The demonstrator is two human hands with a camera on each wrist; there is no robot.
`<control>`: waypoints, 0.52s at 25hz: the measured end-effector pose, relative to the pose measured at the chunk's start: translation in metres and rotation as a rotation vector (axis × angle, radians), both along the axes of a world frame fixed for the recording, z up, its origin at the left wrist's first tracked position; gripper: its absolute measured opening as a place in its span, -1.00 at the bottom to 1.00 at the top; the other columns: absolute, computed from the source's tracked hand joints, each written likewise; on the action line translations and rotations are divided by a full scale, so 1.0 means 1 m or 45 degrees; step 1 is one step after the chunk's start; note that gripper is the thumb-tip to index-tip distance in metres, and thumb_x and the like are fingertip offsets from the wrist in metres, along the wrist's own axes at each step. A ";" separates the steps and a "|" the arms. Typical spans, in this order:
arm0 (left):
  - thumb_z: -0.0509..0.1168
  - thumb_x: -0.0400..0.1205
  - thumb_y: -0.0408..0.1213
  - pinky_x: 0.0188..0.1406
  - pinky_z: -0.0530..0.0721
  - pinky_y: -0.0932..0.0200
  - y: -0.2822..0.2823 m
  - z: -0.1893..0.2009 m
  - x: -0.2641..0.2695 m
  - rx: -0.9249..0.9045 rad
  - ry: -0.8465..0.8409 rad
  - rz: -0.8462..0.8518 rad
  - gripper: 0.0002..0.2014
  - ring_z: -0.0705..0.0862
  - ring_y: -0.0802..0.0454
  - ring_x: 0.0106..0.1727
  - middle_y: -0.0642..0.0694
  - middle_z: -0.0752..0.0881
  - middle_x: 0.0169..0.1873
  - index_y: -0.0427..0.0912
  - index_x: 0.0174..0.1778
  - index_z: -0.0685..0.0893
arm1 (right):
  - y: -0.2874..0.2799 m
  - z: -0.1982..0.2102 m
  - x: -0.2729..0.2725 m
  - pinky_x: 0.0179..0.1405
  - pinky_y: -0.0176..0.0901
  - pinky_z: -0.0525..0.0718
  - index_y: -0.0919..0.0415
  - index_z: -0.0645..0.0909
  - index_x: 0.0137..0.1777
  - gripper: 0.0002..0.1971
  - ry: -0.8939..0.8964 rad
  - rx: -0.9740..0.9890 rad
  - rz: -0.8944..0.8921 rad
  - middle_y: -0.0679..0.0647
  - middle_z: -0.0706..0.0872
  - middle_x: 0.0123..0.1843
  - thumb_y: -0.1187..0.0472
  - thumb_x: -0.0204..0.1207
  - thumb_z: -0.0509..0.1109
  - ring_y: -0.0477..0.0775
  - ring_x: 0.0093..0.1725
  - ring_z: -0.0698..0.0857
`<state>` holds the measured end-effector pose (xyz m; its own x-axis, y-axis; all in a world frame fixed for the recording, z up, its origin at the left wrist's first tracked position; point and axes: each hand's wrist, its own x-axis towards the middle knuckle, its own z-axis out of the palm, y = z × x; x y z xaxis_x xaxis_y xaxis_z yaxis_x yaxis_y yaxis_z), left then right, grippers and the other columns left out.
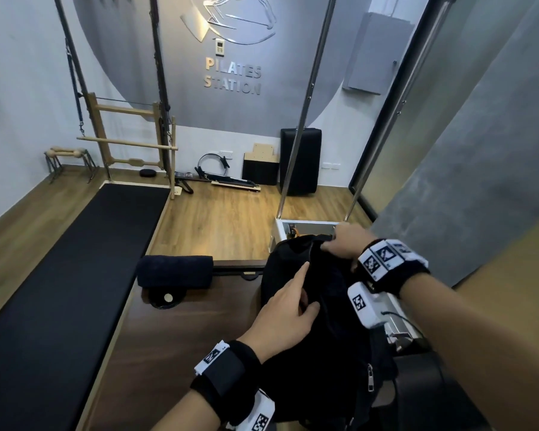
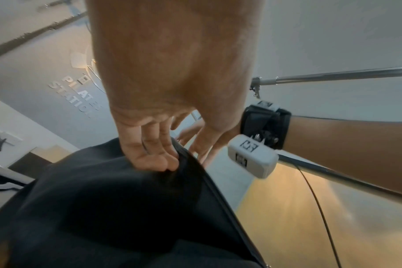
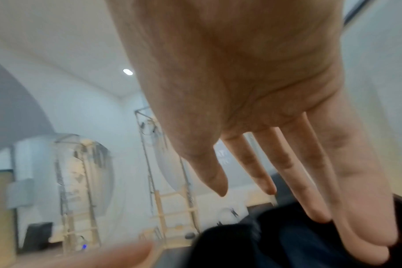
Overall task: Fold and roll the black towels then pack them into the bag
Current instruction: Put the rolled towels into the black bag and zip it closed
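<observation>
A black bag (image 1: 324,343) stands on the wooden platform, its mouth facing up. My left hand (image 1: 288,306) holds the near rim, index finger stretched out; in the left wrist view its other fingers (image 2: 158,159) curl over the bag (image 2: 103,208) edge. At the far rim, my right hand (image 1: 339,244) has straight fingers (image 3: 321,181) pressing down on dark cloth (image 3: 276,244) at the bag's mouth. I cannot tell whether that cloth is a towel or the bag. One rolled black towel (image 1: 175,272) lies on the platform left of the bag, apart from both hands.
A long black padded bench (image 1: 59,290) runs along the left. Two metal poles (image 1: 305,119) rise just behind the bag from a white frame (image 1: 308,223). A grey wall (image 1: 479,181) closes the right side. Exercise gear lines the far wall.
</observation>
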<state>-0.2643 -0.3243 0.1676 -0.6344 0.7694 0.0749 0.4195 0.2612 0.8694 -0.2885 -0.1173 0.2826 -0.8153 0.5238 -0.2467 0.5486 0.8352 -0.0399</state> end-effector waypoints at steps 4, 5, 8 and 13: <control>0.32 0.80 0.00 0.13 0.75 0.06 -0.031 -0.023 -0.026 0.309 -0.249 0.344 -0.51 0.67 0.23 -0.09 0.15 0.66 0.00 0.35 0.66 0.42 | -0.063 0.038 -0.053 -0.20 0.04 0.86 0.30 0.76 0.09 -0.66 0.306 -0.173 0.223 0.23 0.84 -0.02 -0.01 0.64 0.43 0.19 -0.26 0.84; 0.34 0.81 -0.09 0.20 0.77 -0.02 -0.041 -0.029 -0.037 0.382 -0.314 0.493 -0.61 0.71 0.17 -0.03 0.11 0.68 0.00 0.31 0.55 0.53 | -0.082 0.035 -0.067 -0.20 -0.01 0.84 0.26 0.75 0.21 -0.65 0.323 -0.225 0.293 0.22 0.83 0.09 -0.03 0.65 0.44 0.17 -0.22 0.84; 0.30 0.84 -0.19 0.10 0.82 -0.10 -0.097 -0.057 -0.074 0.454 -0.535 0.928 -0.73 0.81 0.10 0.03 0.01 0.75 0.09 0.08 0.46 0.64 | -0.153 -0.014 -0.112 0.07 -0.07 0.74 0.17 0.54 0.59 -0.46 0.170 -0.398 0.496 0.21 0.70 0.44 -0.04 0.68 0.45 0.17 0.12 0.79; 0.31 0.84 -0.19 -0.11 0.72 0.16 -0.181 -0.105 -0.094 0.406 -0.801 1.227 -0.71 0.82 0.12 0.09 -0.01 0.83 0.13 -0.08 0.48 0.63 | -0.222 -0.129 -0.143 0.57 0.26 0.49 0.24 0.22 0.74 -0.28 -0.050 -0.358 0.610 0.23 0.41 0.70 0.08 0.69 0.45 0.30 0.64 0.44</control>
<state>-0.3586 -0.5051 0.0625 -0.9342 -0.0403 -0.3544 -0.3533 -0.0304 0.9350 -0.4319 -0.3392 0.1538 -0.9334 0.0064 -0.3588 0.1159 0.9516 -0.2845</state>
